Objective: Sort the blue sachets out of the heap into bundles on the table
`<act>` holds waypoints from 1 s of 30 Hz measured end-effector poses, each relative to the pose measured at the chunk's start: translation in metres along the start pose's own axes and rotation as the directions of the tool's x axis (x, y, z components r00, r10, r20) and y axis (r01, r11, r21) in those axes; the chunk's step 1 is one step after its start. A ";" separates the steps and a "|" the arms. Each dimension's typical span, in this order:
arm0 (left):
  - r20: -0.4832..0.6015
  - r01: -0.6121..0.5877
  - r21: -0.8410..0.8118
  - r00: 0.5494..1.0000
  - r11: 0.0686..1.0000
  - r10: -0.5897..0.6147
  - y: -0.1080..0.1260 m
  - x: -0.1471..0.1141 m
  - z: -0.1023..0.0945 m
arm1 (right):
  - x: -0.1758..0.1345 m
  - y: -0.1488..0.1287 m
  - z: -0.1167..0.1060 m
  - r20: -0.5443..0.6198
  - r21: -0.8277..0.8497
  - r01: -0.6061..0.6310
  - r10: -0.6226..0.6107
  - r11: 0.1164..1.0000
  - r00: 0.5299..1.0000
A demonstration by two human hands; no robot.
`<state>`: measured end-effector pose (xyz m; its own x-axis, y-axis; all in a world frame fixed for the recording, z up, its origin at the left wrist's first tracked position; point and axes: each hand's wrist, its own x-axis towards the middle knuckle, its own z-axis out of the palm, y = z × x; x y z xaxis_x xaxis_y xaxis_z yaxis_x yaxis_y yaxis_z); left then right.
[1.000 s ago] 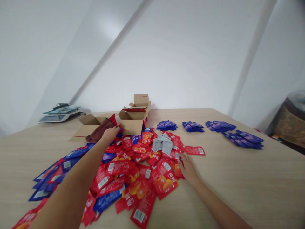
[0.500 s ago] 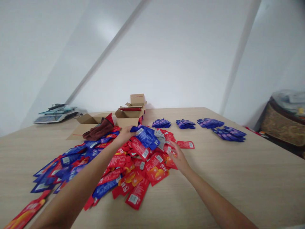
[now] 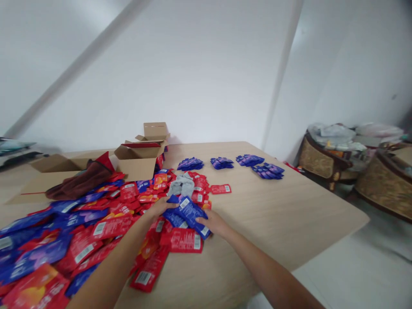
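My left hand (image 3: 163, 206) is closed on the upper left edge of blue packets (image 3: 174, 218). My right hand (image 3: 213, 223) pinches the right side of a blue packet (image 3: 192, 213) that overlaps them, its barcode side facing up. Below the hands lie red packets (image 3: 183, 240), part of a broad mixed pile of red and blue packets. A crumpled grey cloth (image 3: 182, 185) rests on the pile just beyond my hands. How many packets are in my left hand I cannot tell.
Several blue packet bundles (image 3: 222, 162) lie apart at the back of the table (image 3: 257, 214). Open cardboard boxes (image 3: 138, 167) stand behind the pile, with a brown cloth (image 3: 80, 180) beside them. A lone red packet (image 3: 220, 189) lies right of the pile. Loaded armchairs (image 3: 322, 161) are at right.
The view has swung to the right. Both hands have moved nearer to me, and my right hand has gone from open above red packets to gripping a blue packet.
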<state>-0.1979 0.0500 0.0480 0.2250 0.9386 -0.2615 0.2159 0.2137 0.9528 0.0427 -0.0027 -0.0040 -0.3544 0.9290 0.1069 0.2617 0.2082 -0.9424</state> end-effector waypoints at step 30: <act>-0.510 -0.130 -0.349 0.857 0.928 -0.071 -0.039 0.016 -0.009 | 0.040 0.094 -0.282 -0.435 -0.891 -0.391 -0.190 0.229 0.880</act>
<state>-0.2111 0.0593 0.0080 -0.3072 0.9274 -0.2134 -0.1604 0.1706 0.9722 0.3066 0.1406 0.0010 0.0290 0.9113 0.4107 0.9987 -0.0432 0.0253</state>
